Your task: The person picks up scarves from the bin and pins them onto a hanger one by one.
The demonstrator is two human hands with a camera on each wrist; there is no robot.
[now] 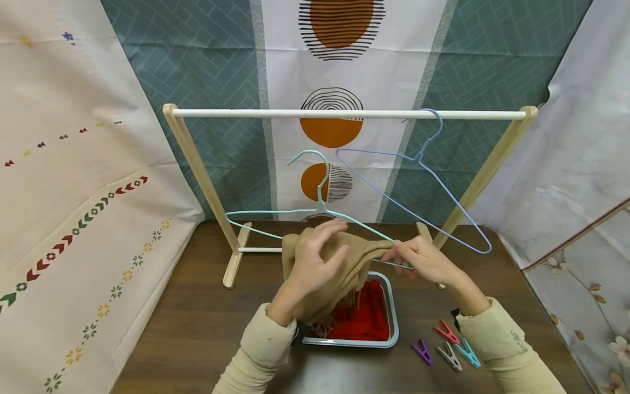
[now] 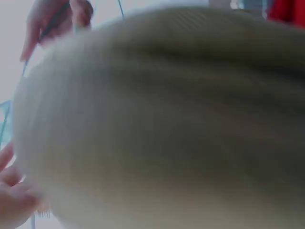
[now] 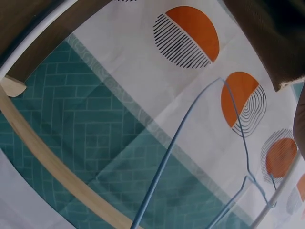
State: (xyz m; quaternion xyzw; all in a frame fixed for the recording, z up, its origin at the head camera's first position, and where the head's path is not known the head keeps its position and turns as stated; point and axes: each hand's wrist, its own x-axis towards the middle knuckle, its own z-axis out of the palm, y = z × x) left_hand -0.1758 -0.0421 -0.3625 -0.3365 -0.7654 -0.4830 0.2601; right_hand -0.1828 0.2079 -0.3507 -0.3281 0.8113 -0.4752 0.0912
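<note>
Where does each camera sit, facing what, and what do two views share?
Head: head-worn, facing forward and down at the brown cloth; left hand, right hand and sleeves show.
Left wrist: wrist-worn, facing the brown cloth, blurred; parts of two hands show.
Right wrist: wrist-worn, facing patterned curtain; possibly a sliver of hand, right edge.
Head and right wrist share the blue hanger.

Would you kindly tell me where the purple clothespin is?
In the head view, the purple clothespin lies at lower right, just left of the grey clothespin.
</note>
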